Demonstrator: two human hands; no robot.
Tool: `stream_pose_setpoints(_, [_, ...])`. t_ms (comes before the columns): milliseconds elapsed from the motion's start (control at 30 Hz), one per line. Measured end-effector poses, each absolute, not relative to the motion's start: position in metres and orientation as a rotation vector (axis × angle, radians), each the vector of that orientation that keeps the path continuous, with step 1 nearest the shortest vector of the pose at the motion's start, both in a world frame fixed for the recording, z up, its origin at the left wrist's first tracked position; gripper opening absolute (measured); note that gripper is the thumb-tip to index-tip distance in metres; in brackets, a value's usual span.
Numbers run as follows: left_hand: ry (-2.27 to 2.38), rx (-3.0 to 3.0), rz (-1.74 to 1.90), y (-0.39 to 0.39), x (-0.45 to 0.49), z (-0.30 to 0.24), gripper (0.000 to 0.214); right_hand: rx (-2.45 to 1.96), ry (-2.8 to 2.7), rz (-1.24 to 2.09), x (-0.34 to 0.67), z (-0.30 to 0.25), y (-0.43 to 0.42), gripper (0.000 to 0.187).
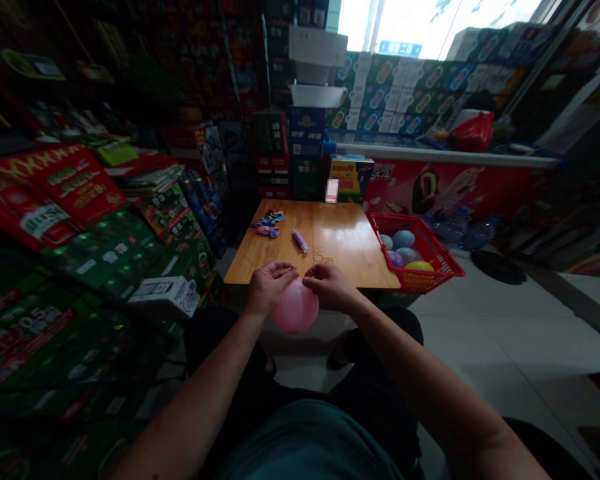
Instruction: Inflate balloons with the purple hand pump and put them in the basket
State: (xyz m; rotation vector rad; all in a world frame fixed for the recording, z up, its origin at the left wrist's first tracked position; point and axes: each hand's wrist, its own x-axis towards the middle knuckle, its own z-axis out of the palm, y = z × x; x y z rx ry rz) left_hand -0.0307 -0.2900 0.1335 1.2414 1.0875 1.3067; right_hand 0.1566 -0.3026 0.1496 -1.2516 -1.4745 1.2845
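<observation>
Both of my hands hold an inflated pink balloon point(295, 308) just in front of the near edge of a small wooden table point(350, 250). My left hand point(269, 285) curls over the balloon's upper left, fingers closed at its neck. My right hand point(330, 285) pinches the top of the balloon from the right. On the table lie a purple hand pump point(299, 240), a few rubber bands point(321, 256) and a small heap of uninflated balloons point(268, 224).
A red plastic basket point(437, 250) with several inflated balloons point(404, 248) stands on the floor right of the table. Stacked cartons of goods point(105, 240) crowd the left side and the back. A red counter point(445, 183) runs behind. Pale tiled floor point(500, 333) lies to the right.
</observation>
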Motion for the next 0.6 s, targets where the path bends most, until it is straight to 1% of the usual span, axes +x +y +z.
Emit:
stream_pose_setpoints(100, [1.060, 1.243, 1.315, -0.297, -0.029, 0.137, 0.043, -1.263, -1.341, 1.421, 0.161, 0.148, -0.299, 0.013])
stream_pose_setpoints(233, [1.014, 1.380, 1.299, -0.305, -0.029, 0.141, 0.030, -1.276, -1.236, 1.551, 0.164, 0.146, -0.296, 0.020])
stream_pose_setpoints(367, [0.955, 1.702, 1.122, -0.311, -0.029, 0.146, 0.018, -1.268, -1.170, 1.661, 0.163, 0.150, -0.296, 0.020])
stream_pose_setpoints(467, [0.927, 1.861, 0.977, -0.314, -0.025, 0.151, 0.016, -1.222, -1.156, 1.677, 0.162, 0.155, -0.297, 0.024])
stream_pose_setpoints(600, [1.061, 1.787, 1.012, -0.313, -0.019, 0.151, 0.012, -1.178, -1.167, 1.618, 0.161, 0.156, -0.297, 0.023])
